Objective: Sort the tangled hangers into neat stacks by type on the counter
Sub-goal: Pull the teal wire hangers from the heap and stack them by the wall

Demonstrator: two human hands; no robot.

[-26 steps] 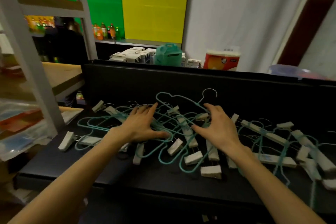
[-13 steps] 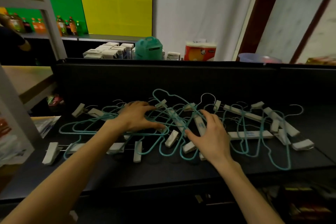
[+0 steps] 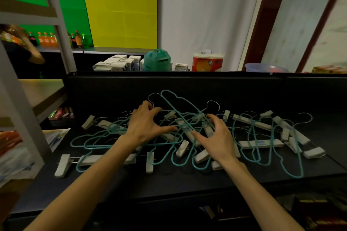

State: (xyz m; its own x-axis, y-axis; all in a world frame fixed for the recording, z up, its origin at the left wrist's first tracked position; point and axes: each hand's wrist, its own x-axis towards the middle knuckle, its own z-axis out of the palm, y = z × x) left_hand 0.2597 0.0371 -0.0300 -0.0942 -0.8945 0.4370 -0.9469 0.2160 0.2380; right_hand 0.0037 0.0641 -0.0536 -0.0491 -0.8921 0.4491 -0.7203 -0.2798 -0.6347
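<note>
A tangle of hangers covers the black counter (image 3: 187,180). Teal wire hangers (image 3: 93,141) loop across it, one teal hanger (image 3: 170,96) sticking up at the back. White clip hangers (image 3: 260,143) with metal hooks lie mixed in, mostly at right and along the front. My left hand (image 3: 144,127) rests on the pile's middle, fingers spread, fingertips by a metal hook. My right hand (image 3: 217,139) hovers over the pile just right of it, fingers spread and curled. Neither hand visibly grips a hanger.
A black back wall (image 3: 187,84) rises behind the counter. Beyond it stand white cartons (image 3: 120,63), a teal container (image 3: 157,60) and a red paper pack (image 3: 207,62). A grey shelf post (image 3: 20,110) stands at left; a person's arm (image 3: 33,52) shows far left.
My left hand has slid toward the back of the pile, fingertips reaching a metal hook. My right hand has lifted slightly with fingers curled. The camera view has shifted a little.
</note>
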